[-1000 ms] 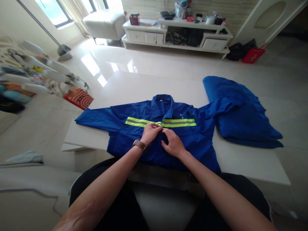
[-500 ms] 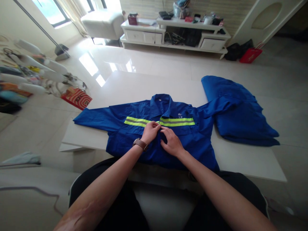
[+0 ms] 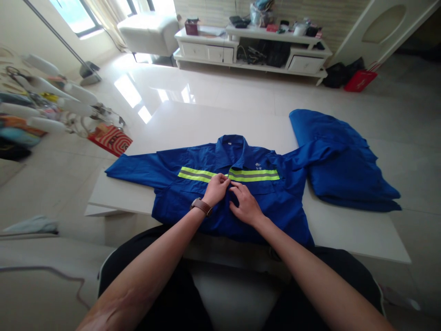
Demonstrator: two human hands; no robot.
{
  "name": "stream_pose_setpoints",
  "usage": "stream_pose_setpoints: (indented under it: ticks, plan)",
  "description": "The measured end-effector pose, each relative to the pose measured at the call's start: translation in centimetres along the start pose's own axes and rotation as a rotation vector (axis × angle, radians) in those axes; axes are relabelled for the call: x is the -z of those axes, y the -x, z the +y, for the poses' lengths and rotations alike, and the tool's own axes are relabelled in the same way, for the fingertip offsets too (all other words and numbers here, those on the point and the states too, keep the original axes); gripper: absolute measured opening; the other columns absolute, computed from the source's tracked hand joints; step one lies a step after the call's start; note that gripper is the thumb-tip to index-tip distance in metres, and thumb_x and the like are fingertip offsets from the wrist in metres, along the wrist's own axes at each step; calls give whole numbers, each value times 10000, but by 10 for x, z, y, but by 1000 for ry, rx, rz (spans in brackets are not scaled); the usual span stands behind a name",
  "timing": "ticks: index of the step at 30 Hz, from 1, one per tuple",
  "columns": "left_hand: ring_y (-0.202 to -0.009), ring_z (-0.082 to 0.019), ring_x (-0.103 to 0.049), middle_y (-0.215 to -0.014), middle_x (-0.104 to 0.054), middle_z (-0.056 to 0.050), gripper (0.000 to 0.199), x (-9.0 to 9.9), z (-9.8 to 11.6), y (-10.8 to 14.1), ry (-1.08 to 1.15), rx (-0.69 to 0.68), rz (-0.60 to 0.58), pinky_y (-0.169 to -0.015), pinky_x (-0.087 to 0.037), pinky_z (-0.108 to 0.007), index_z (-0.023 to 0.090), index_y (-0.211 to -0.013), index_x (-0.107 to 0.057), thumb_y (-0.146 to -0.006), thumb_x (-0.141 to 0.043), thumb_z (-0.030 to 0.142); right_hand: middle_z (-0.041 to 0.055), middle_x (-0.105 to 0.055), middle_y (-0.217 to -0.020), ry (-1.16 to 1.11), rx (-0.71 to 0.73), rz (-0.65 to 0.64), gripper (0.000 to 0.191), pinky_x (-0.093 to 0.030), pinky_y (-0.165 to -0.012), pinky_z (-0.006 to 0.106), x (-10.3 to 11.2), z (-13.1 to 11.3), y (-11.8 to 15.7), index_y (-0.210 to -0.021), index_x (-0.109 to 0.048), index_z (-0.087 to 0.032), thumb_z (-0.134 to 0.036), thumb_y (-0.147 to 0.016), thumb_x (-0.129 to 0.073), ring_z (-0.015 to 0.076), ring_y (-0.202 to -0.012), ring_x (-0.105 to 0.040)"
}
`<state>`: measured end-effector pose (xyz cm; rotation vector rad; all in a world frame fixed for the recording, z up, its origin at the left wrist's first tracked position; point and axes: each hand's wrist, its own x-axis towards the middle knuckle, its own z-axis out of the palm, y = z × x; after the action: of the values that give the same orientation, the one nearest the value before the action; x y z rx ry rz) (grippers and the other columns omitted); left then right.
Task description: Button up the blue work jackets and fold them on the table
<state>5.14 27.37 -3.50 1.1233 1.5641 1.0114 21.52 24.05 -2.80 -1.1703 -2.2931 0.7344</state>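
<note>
A blue work jacket (image 3: 193, 202) with a yellow-green reflective stripe across the chest lies front up, its collar pointing away from me. My left hand (image 3: 217, 187), with a brown-strapped watch on the wrist, pinches the jacket's front edge at the stripe. Right beside it, my right hand (image 3: 245, 202) has its thumb and index finger at the same front opening, the fingers bent against the cloth. What the fingertips hold is too small to make out. The jacket's right-hand sleeve reaches onto a folded pile of blue cloth (image 3: 344, 165).
The garments rest on a white table (image 3: 361, 230). A red patterned bag (image 3: 112, 139) and white thread cones (image 3: 81, 93) stand at the left. Farther back are a white cabinet (image 3: 203, 53), a pale stool (image 3: 148, 37) and a red bag (image 3: 360, 80) on the floor.
</note>
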Motion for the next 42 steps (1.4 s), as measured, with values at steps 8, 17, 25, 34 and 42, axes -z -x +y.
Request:
stream_pose_setpoints:
  ticks: [8,17,25,34,42]
  plan:
    - [-602,-130,-574,-614,-634,0,118,1,-8,-5,-184,65,-22,-628,-417,-242,153,-725,-668,-839,-678,178,128,-453,-1551,115,-21,-160,403,-433,-1162,474,-5,5,3,-1253,-620,-190,-164,-852,-614,279,-1407,-413]
    - [-633,-176,-583,-576,-631,-43,239,3,6,-2,-462,24,-56,-708,-433,-285,168,-632,-699,-865,-661,205,137,-445,-1579,157,-40,-202,352,-445,-1138,478,0,0,1,-1217,-629,-177,-159,-866,-618,278,-1380,-432]
    - [-595,-178,-586,-553,-639,-49,288,6,4,-6,-477,58,-102,-691,-435,-279,182,-605,-678,-884,-607,190,116,-479,-1566,147,-29,-195,323,-469,-1115,463,0,3,1,-1180,-642,-182,-158,-858,-628,278,-1355,-454]
    - [-573,-178,-593,-557,-660,-65,297,7,0,-13,-465,115,-162,-630,-434,-267,186,-548,-643,-838,-576,185,129,-507,-1523,193,-22,-186,316,-473,-1110,457,0,0,0,-1182,-643,-172,-169,-867,-615,281,-1326,-462]
    - [-549,-167,-583,-550,-652,-58,289,7,-6,-15,-428,130,-184,-627,-448,-262,184,-541,-632,-827,-592,171,119,-523,-1504,204,-27,-183,317,-479,-1097,469,-1,-1,1,-1184,-640,-190,-163,-869,-609,282,-1311,-466]
